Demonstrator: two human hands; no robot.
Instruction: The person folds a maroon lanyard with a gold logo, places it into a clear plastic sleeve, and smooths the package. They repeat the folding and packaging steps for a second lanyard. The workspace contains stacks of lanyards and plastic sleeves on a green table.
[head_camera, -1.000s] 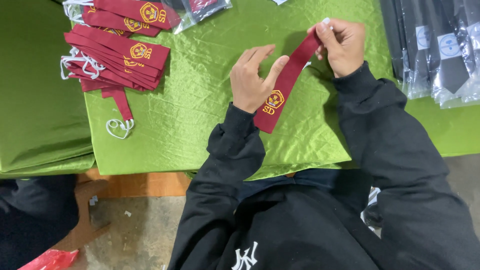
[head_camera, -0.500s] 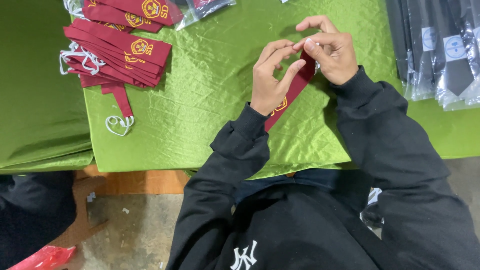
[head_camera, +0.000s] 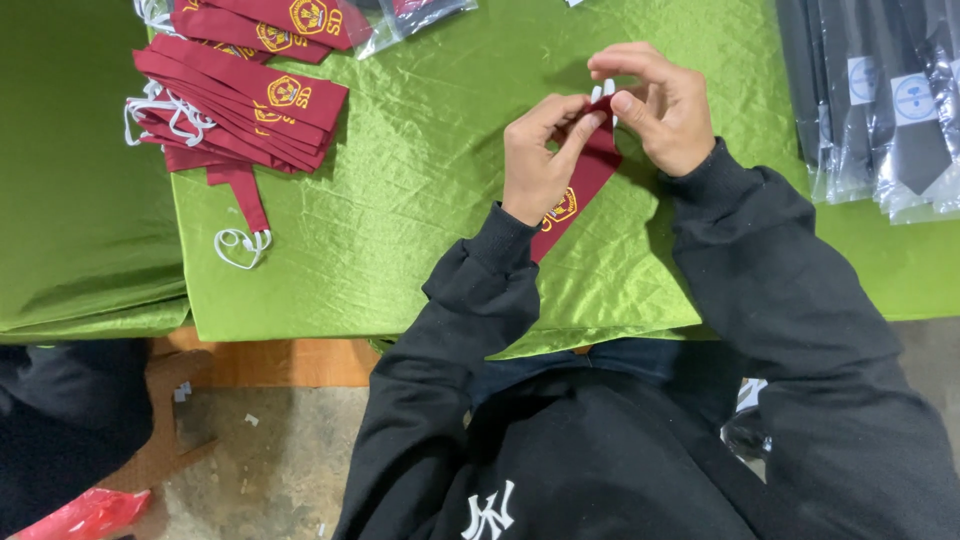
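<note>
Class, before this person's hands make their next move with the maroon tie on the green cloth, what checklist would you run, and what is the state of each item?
1. Both hands on the work: left hand and right hand both pinch the top of the maroon tie: ok.
2. White elastic loop at the tie's top visible: only a sliver shows between the fingers: cannot tell if it is seated.
3. Tie lying flat on the green cloth: its lower part hides under the left wrist: cannot tell.
4. Pile of maroon ties apart from the hands: ok.
5. Bagged dark ties apart from the hands: ok.
</note>
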